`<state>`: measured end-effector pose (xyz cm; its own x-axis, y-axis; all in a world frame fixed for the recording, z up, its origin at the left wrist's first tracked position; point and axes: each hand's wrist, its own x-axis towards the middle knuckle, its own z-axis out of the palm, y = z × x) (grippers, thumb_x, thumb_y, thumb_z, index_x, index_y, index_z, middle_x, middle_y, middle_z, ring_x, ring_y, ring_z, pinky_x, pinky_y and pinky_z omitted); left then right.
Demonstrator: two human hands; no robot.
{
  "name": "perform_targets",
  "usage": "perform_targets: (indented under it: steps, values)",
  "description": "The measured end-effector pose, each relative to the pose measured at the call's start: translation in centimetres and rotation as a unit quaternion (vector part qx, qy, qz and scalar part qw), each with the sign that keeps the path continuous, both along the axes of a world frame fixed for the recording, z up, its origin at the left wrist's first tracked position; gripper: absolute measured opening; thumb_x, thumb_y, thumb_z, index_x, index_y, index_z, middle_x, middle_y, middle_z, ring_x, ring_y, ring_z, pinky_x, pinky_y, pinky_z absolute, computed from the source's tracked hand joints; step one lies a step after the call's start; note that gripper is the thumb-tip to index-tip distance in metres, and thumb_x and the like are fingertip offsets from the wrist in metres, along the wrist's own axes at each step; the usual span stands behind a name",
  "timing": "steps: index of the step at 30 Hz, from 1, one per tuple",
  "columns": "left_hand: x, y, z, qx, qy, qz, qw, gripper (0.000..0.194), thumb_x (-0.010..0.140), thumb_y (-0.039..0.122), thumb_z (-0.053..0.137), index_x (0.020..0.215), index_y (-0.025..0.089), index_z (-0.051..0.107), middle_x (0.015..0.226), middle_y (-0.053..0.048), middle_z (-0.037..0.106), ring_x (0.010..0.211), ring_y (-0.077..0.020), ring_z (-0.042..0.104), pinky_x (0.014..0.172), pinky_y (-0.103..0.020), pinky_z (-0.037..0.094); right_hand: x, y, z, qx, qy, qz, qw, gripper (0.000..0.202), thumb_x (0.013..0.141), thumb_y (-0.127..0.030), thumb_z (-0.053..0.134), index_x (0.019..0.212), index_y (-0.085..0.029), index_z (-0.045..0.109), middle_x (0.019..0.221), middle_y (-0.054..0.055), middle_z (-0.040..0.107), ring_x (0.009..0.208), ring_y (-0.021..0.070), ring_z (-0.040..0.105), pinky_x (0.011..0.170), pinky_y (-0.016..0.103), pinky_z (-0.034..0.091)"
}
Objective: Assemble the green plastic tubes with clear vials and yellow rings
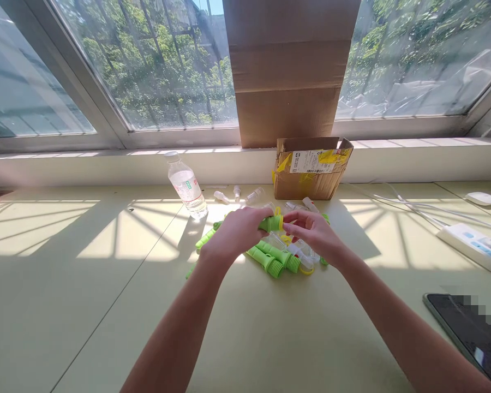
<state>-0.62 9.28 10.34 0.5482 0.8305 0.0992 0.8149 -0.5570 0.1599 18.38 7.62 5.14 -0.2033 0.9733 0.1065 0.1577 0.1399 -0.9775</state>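
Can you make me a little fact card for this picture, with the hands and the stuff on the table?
Left hand: holds a green tube
Right hand: at the tube's yellow end
Nearby: more green tubes and clear plastic pieces
Bottle: standing, left of the tubes
Box: cardboard with yellow tape, near the window
Phone: lying on the table, at the picture's right edge

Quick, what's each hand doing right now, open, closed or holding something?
Left hand: closed, holding a green tube.
Right hand: partly closed at the tube's yellow ring; whether it's holding that cannot be told.
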Motion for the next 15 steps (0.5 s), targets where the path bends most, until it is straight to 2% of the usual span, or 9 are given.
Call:
perform_targets:
  steps: [9, 15]
  values:
    - [0.20, -0.02, -0.08, 0.010, 0.007, -0.014, 1.000, 0.018, 0.076, 0.023, 0.054, 0.092, 0.029, 0.060, 0.076, 0.003, 0.064, 0.068, -0.0158, 0.056, 0.054, -0.024, 0.033, -0.17, -0.33, 0.06, -0.012, 0.028, 0.019, 0.999, 0.022, 0.078, -0.038, 0.061, 0.089, -0.020, 0.055, 0.082, 0.001, 0.059, 0.073, 0.0149, 0.059, 0.061, 0.029, 0.050]
    - [0.30, -0.25, 0.15, 0.016, 0.008, -0.021, 1.000, 0.021, 0.077, 0.021, 0.052, 0.095, 0.028, 0.061, 0.077, 0.002, 0.065, 0.069, -0.0159, 0.058, 0.056, -0.024, 0.035, -0.19, -0.49, 0.19, -0.025, 0.041, 0.016, 0.999, 0.023, 0.078, -0.036, 0.060, 0.095, -0.021, 0.054, 0.089, 0.002, 0.061, 0.073, 0.0147, 0.060, 0.061, 0.030, 0.051]
